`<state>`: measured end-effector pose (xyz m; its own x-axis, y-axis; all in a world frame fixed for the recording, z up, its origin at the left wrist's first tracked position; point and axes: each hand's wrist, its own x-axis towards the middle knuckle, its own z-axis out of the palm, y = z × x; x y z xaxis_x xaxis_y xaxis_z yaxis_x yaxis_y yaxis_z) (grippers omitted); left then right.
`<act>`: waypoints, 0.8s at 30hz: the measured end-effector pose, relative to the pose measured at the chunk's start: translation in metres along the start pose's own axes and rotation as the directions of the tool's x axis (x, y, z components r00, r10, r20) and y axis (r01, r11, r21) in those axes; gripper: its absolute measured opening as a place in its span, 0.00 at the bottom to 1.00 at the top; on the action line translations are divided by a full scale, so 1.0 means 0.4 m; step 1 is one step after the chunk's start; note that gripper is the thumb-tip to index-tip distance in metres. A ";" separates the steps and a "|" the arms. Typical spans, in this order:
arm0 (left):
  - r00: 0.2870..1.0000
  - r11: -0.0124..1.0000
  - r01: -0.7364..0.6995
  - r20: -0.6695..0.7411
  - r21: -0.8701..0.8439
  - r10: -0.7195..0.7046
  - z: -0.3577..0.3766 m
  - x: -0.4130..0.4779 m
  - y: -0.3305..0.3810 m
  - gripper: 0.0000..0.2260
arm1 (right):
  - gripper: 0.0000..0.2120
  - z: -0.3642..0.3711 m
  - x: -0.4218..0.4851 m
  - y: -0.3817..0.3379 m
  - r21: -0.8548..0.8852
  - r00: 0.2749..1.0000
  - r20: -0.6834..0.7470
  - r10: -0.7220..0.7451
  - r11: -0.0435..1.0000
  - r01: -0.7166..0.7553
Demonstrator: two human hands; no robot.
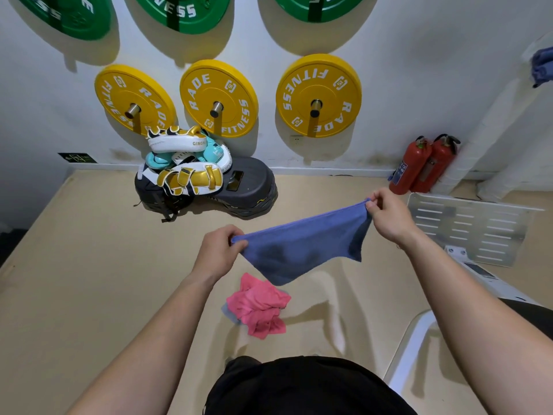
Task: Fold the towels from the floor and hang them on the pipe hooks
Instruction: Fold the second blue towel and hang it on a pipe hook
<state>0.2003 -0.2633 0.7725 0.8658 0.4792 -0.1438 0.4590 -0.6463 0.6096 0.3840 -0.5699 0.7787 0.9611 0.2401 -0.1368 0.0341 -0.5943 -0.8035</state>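
You hold the blue towel (299, 250) in the air over the floor (89, 265), stretched between both hands. Your left hand (220, 250) pinches one top corner and your right hand (386, 214) pinches the other, thumb and fingers closed on the hem. The top edge is nearly straight, but the cloth below hangs unevenly. It drops to a point in the middle, and a loose flap hangs under the right hand. I judge that the fold is only beginning.

To do it well, first bring both hands to the same height and pull gently apart, so that the hem is taut and the lower edge falls level. If the flap is twisted, give one small shake. Then bring the two corners together, hand to hand, and check that the side edges meet before you pinch both in one hand. Run the free hand down the fold to flatten it.

Keep the low point away from the pink towel (260, 307), which lies crumpled on the floor just below, near the middle. It could catch and pull your fold askew.

The pipe (484, 130) rises at the far right corner of the floor, and a blue cloth (543, 65), probably another towel, hangs high beside it. I cannot see the hooks, so keep the fold narrow.
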 end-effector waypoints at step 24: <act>0.987 0.801 0.158 0.107 -0.577 -0.118 0.197 -0.067 0.190 0.07 | 0.02 0.235 -0.203 -0.079 0.473 0.991 0.050 0.121 0.871 -0.130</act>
<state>0.2279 -0.3721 0.7612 0.8220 0.4857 -0.2973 0.3900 -0.0996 0.9154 0.2793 -0.4984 0.7608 0.9433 0.2045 -0.2614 -0.2247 -0.1861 -0.9565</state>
